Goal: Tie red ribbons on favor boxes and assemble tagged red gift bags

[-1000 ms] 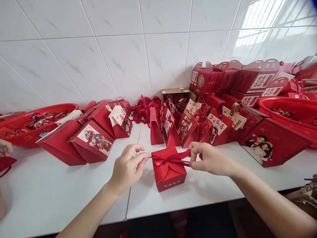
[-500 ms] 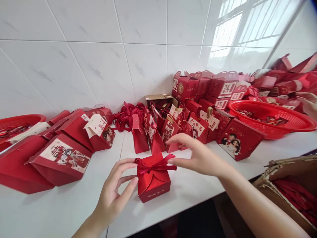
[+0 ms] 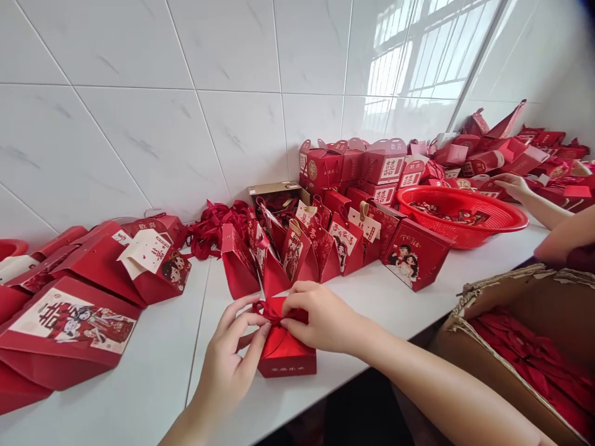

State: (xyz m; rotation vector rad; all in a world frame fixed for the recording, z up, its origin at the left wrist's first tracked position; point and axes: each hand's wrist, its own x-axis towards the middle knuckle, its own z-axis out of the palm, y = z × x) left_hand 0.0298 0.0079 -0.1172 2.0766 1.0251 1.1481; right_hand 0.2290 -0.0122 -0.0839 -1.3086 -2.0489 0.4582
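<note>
A small red gift box [image 3: 289, 363] with pale lettering on its front stands upright on the white table. A dark red ribbon [image 3: 270, 311] lies across its top, tied in a bow. From the left, my left hand [image 3: 236, 344] pinches the ribbon's left loop between thumb and fingers. My right hand [image 3: 320, 316] comes over the box from the right, its thumb and bent fingers closed on the ribbon beside the knot. The right part of the bow is hidden under those fingers. Just behind the box stands a row of red gift boxes [image 3: 300, 254].
Bigger red boxes [image 3: 83, 322] fill the left side. A heap of red ribbons [image 3: 218, 226] lies by the wall. A red plastic basket [image 3: 499, 221] holds small packets. Near the right edge, a cardboard box [image 3: 458, 347] contains red material. Another person's arm [image 3: 534, 201] reaches in behind it.
My right hand has moved left and down and closed on the ribbon. My left fingers have drawn in on the left loop. The view has swung right, bringing the other person's arm further into sight.
</note>
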